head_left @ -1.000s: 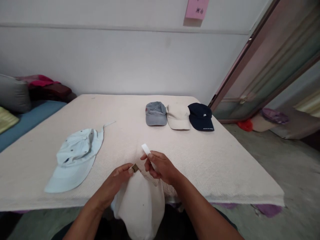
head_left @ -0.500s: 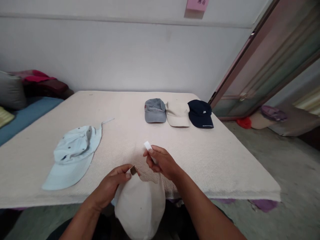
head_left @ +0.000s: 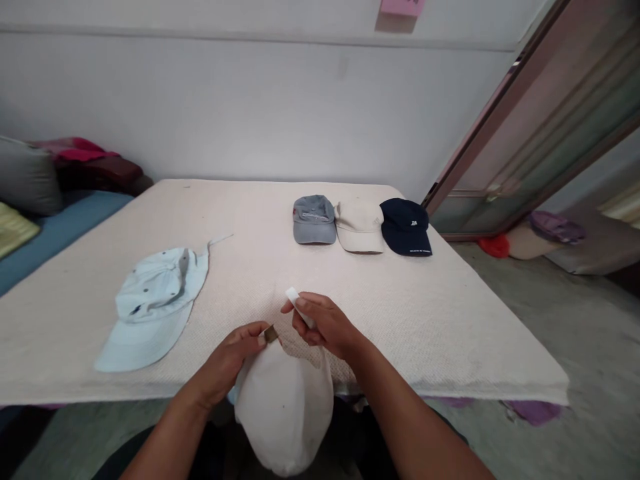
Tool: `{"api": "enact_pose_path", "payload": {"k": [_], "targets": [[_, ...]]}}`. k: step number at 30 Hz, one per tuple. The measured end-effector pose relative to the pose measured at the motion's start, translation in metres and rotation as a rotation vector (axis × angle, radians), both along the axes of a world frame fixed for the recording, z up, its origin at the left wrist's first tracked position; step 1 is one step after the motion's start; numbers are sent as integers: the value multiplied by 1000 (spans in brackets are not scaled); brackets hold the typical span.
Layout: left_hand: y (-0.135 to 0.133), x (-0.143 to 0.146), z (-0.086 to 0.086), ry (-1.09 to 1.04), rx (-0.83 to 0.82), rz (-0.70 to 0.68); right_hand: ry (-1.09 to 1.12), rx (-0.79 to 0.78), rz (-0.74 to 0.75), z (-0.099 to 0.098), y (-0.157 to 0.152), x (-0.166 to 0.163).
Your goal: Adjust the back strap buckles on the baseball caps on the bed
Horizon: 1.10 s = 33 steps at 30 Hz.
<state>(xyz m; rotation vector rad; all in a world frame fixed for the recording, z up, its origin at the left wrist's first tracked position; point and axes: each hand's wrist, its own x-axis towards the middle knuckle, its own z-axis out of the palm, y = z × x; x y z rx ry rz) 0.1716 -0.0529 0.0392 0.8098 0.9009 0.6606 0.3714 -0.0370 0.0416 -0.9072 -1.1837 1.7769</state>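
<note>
A white baseball cap (head_left: 283, 407) hangs at the bed's near edge with its back opening toward the bed. At the left side of that opening, my left hand (head_left: 235, 357) pinches the cap by its brass strap buckle (head_left: 271, 334). My right hand (head_left: 323, 323) is closed around the white back strap (head_left: 293, 295), whose end sticks out past the fingers. Strap end and buckle are apart. To the left lies a pale blue cap (head_left: 155, 300) with its strap stretched out loose behind it. The white cap's brim is mostly hidden below.
Toward the back right of the pale-covered bed (head_left: 250, 220), a grey cap (head_left: 314, 220), a beige cap (head_left: 360, 227) and a navy cap (head_left: 407, 227) sit in a row. Cushions (head_left: 27, 177) lie at far left. A wall stands behind, a sliding door (head_left: 500, 147) at right.
My right hand with the strap has come slightly nearer to the buckle held in my left hand. The view has shifted a little; the other caps stay in place.
</note>
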Motion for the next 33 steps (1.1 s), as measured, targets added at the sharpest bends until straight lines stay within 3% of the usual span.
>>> {"api": "enact_pose_path", "payload": {"k": [7,24,33], "targets": [[-2,0,-1,18,-1,-36,-45,12,-15,-4,1,2],[3,5,-3,47,1,85,-43,11,76,-3,-3,0],[5,7,-4,24,-2,110,-127,88,-100,-7,3,4]]}}
